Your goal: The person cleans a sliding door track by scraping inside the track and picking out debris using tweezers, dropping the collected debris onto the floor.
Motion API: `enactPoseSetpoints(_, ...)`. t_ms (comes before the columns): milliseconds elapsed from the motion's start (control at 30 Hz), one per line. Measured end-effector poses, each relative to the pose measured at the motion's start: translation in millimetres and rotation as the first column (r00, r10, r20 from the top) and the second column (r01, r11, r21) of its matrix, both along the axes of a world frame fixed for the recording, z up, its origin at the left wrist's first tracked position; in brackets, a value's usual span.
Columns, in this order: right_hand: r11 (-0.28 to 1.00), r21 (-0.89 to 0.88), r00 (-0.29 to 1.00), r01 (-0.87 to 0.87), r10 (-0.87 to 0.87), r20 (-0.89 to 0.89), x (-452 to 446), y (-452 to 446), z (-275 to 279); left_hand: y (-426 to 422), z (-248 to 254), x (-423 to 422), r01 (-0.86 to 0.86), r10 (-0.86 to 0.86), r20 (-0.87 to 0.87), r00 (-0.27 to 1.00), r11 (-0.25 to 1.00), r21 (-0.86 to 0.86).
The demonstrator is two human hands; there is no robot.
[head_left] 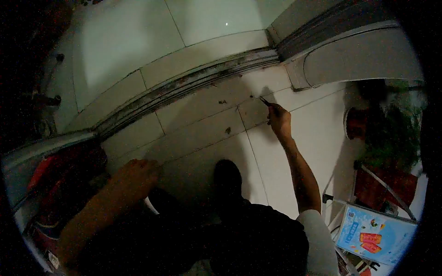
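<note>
My right hand (pixel 280 120) reaches out over the tiled floor, its fingers closed around a slim dark tool (pixel 264 101). The tool's narrow tip looks forked and points up and left, close above a small dark speck (pixel 252 96) on the tiles. Whether the tip touches the floor I cannot tell. In deep shadow, my left hand (pixel 140 177) is held by my knee with its fingers curled in. What it holds, if anything, is hidden. Small dark bits (pixel 228 130) lie on the floor between my shoe (pixel 228 179) and a grimy door track (pixel 193 82).
A wall end (pixel 363 57) juts in at the upper right. On the right stand a potted plant (pixel 400 124) and a metal-framed rack (pixel 340 200) with a blue printed sheet (pixel 375 237). A dark red bundle (pixel 69 172) sits at the left. The light is dim.
</note>
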State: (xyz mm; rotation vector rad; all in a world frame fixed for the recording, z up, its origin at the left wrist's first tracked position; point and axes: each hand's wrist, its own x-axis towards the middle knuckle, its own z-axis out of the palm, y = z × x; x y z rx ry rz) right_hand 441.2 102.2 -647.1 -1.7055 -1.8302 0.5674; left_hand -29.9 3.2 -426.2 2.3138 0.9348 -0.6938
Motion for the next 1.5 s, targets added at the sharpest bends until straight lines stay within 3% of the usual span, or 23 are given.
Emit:
enactPoseSetpoints(33,0.991,-0.113,0.995,0.065,-0.073,-0.065,-5,0,4,4,-4,-1,0.010,-0.011,0.022,1.000,1.000,0.026)
enactPoseSetpoints(133,0.976,-0.006,0.971,0.218,-0.216,0.099,-14,2,5,-2,-3,-10,0.028,-0.039,0.085,0.996,0.991,0.129)
enactPoseSetpoints(233,0.982,-0.116,0.987,0.151,-0.145,0.062,-6,9,-16,28,23,-6,0.058,-0.055,-0.052,0.997,0.997,0.053)
enactPoseSetpoints(267,0.984,-0.016,0.981,0.175,-0.173,0.090,-3,19,-17,32,34,-4,0.022,-0.025,-0.087,0.996,0.999,-0.031)
enactPoseSetpoints(333,0.982,-0.081,0.985,0.172,-0.171,0.017,-16,41,11,30,33,-14,-0.046,0.040,-0.086,0.995,0.997,-0.064)
enactPoseSetpoints(400,0.988,-0.033,0.988,0.152,-0.153,-0.023,-17,75,13,15,35,-32,-0.121,0.122,-0.008,0.993,0.989,0.084)
enactPoseSetpoints(467,0.991,0.088,0.995,0.099,-0.099,-0.009,-7,117,-7,10,33,-43,-0.162,0.163,-0.019,0.986,0.984,0.073)
enactPoseSetpoints(667,0.997,-0.037,0.983,0.071,-0.076,-0.166,23,190,-16,12,28,-48,-0.141,0.141,-0.052,0.989,0.990,0.002)
enactPoseSetpoints(733,0.998,0.014,0.995,-0.057,0.056,0.082,35,206,-14,16,28,-46,-0.105,0.105,-0.072,0.992,0.994,-0.001)
enactPoseSetpoints(800,0.996,-0.044,0.993,-0.080,0.084,0.084,37,212,-1,15,33,-44,-0.089,0.090,-0.060,0.994,0.996,0.018)
enactPoseSetpoints(867,0.978,-0.207,0.988,-0.012,-0.020,-0.150,33,212,8,14,29,-46,-0.087,0.088,-0.055,0.995,0.996,0.023)
enactPoseSetpoints(967,0.988,-0.152,0.996,-0.007,-0.007,-0.089,38,217,4,17,31,-41,-0.113,0.112,-0.084,0.990,0.994,-0.010)
enactPoseSetpoints(1167,0.966,-0.166,0.966,-0.199,0.221,0.132,46,228,31,16,33,-41,-0.105,0.106,-0.065,0.992,0.994,0.019)
enactPoseSetpoints(1500,0.969,-0.230,0.996,-0.090,0.083,-0.040,29,213,44,19,32,-44,-0.157,0.157,-0.001,0.988,0.987,0.023)
